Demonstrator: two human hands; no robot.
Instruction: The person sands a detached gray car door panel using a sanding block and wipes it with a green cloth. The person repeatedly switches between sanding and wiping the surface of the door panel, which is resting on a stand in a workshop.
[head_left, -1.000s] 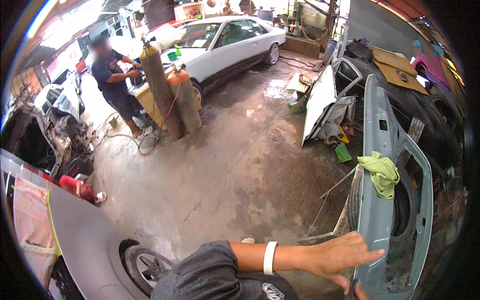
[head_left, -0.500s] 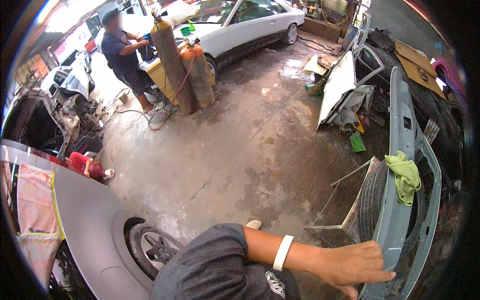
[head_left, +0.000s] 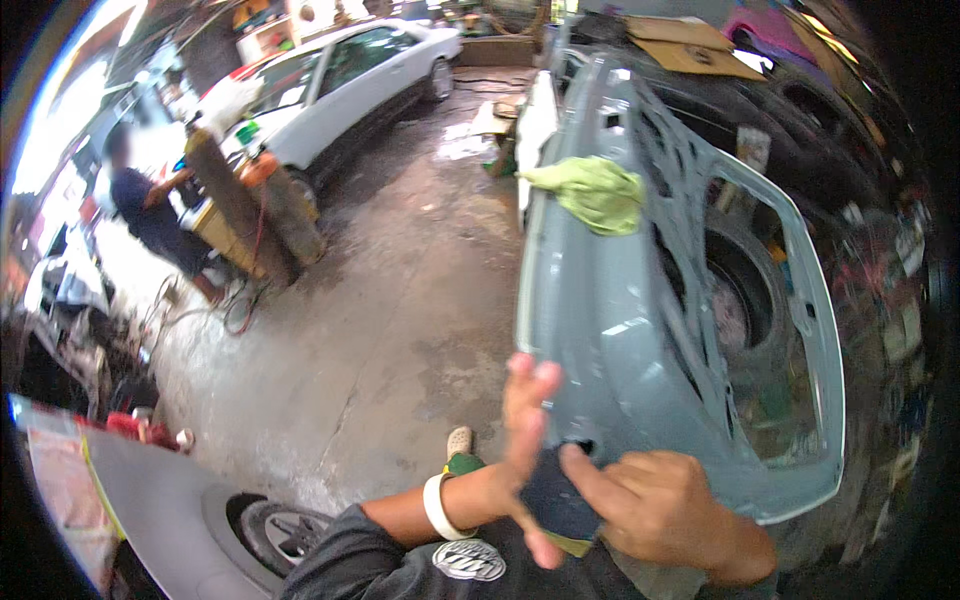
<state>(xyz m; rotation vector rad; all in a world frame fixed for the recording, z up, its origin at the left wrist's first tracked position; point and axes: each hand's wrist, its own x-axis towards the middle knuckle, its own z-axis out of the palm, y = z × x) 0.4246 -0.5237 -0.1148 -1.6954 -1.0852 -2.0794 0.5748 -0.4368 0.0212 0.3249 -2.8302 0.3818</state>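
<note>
A grey car door [head_left: 590,330] with an open window frame stands on my right. Close to its near end, both hands are over my lap. My left hand [head_left: 525,440], with a white wristband, has its fingers spread and blurred by motion. Its palm is beside a dark sheet [head_left: 556,495] that looks like sandpaper, with a yellowish edge below. My right hand [head_left: 665,505] is closed, thumb and forefinger on that sheet. A light green cloth [head_left: 595,195] is draped over the door's far part.
A grey car fender [head_left: 170,500] with its wheel is at lower left. Gas cylinders [head_left: 240,205] and a person [head_left: 150,200] are at far left. Beyond is a white car [head_left: 350,95]. A tyre [head_left: 740,290] shows through the door frame, and cardboard [head_left: 690,50] lies behind.
My view has swung right, so the door is more central. The left hand has moved left off the door, fingers now spread. My right hand has come into view with the dark sheet.
</note>
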